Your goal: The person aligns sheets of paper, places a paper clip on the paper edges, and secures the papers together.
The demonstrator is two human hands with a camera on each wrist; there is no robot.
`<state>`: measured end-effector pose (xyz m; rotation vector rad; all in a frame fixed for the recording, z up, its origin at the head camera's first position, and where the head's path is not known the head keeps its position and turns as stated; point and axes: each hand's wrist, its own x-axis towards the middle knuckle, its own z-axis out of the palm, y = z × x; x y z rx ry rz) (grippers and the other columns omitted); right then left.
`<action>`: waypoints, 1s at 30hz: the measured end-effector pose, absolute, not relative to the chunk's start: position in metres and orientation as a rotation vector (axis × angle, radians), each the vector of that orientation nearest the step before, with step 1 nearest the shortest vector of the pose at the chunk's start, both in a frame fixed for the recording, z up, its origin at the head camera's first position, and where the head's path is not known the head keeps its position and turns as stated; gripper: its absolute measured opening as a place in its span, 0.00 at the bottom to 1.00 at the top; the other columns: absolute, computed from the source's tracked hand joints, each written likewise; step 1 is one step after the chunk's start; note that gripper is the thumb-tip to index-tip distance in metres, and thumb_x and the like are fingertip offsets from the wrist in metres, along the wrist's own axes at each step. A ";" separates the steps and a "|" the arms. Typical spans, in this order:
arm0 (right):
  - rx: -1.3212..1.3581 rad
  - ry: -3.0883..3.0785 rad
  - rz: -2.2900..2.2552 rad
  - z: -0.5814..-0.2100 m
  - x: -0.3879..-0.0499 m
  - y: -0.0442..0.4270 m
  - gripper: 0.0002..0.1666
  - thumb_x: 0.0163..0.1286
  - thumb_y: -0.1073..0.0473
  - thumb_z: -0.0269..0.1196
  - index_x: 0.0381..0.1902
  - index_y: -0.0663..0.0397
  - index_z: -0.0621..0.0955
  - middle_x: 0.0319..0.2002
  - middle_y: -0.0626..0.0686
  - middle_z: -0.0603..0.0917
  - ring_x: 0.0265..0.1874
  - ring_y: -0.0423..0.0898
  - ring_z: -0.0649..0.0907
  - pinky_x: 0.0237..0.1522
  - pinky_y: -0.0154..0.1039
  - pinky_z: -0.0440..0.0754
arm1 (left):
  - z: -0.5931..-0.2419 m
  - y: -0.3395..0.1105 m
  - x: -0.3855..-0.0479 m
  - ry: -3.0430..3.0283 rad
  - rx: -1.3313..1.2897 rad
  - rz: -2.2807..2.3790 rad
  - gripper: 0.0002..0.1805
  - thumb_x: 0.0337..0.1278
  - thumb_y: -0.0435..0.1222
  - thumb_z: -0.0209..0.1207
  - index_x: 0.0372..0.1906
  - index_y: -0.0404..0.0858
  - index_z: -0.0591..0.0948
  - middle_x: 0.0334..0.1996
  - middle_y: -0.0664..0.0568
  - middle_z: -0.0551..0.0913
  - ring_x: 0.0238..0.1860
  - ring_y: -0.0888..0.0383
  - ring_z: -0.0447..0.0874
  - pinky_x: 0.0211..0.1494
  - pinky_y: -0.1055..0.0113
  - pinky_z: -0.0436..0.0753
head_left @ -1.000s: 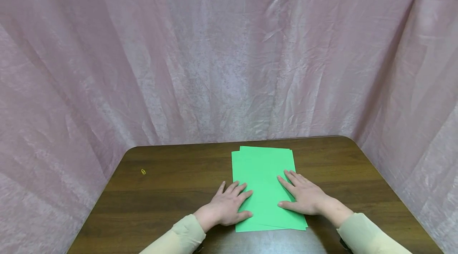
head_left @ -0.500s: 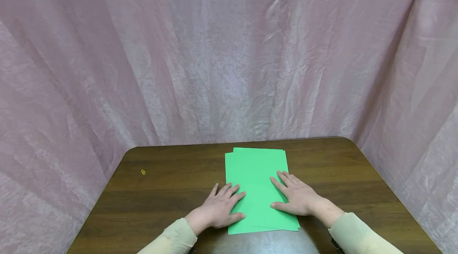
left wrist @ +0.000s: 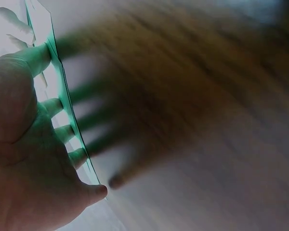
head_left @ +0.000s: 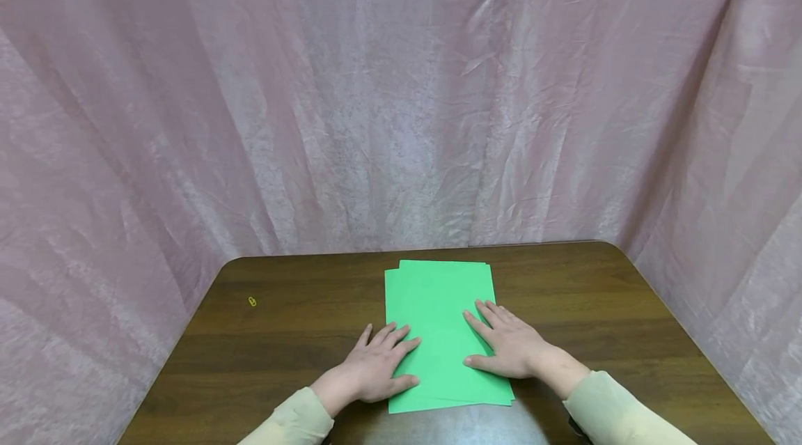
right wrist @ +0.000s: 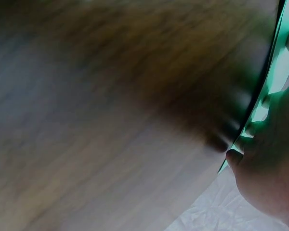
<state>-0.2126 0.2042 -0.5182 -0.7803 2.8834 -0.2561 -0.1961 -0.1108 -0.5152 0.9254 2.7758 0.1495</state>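
Several overlapping green paper sheets lie flat, their edges slightly offset at the top and bottom. The left hand rests with spread fingers on their left edge, its little finger reaching past the paper. On the right edge lies the right hand, fingers spread and thumb pointing inward. In the left wrist view the left hand touches the thin green sheet edge with its fingertips. The right wrist view has the right hand against the green edge, partly cut off by the frame.
A small yellow paper clip lies on the left part of the brown wooden table. Pink curtains hang behind the table and along both its sides.
Both hands and the green sheets have slid left together across the table, with the hands keeping their places on the paper. The paper clip has stayed where it was.
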 end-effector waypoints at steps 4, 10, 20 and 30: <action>-0.792 2.879 -0.257 -0.519 -0.213 0.199 0.55 0.70 0.21 0.50 0.82 0.48 0.58 0.81 0.61 0.52 0.79 0.60 0.52 0.77 0.56 0.54 | -0.515 -0.117 -0.195 2.784 0.941 0.197 0.40 0.70 0.65 0.51 0.80 0.53 0.64 0.80 0.51 0.57 0.79 0.45 0.51 0.76 0.34 0.51; -0.832 2.893 -0.292 -0.525 -0.215 0.192 0.54 0.71 0.23 0.52 0.81 0.50 0.60 0.80 0.63 0.54 0.79 0.63 0.54 0.76 0.58 0.56 | -0.516 -0.127 -0.194 2.783 0.934 0.231 0.40 0.70 0.65 0.51 0.79 0.52 0.64 0.80 0.50 0.57 0.80 0.44 0.51 0.76 0.33 0.50; -0.834 2.901 -0.314 -0.525 -0.216 0.181 0.54 0.70 0.21 0.51 0.81 0.49 0.60 0.80 0.62 0.54 0.79 0.61 0.54 0.76 0.58 0.55 | -0.510 -0.137 -0.191 2.768 0.912 0.284 0.39 0.70 0.62 0.55 0.79 0.49 0.65 0.80 0.48 0.57 0.79 0.42 0.51 0.75 0.32 0.49; -0.805 2.883 -0.274 -0.523 -0.217 0.175 0.55 0.70 0.21 0.51 0.82 0.46 0.59 0.81 0.60 0.53 0.79 0.59 0.53 0.77 0.55 0.55 | -0.511 -0.142 -0.192 2.755 0.904 0.292 0.39 0.70 0.61 0.55 0.79 0.49 0.65 0.80 0.47 0.57 0.79 0.42 0.51 0.75 0.32 0.50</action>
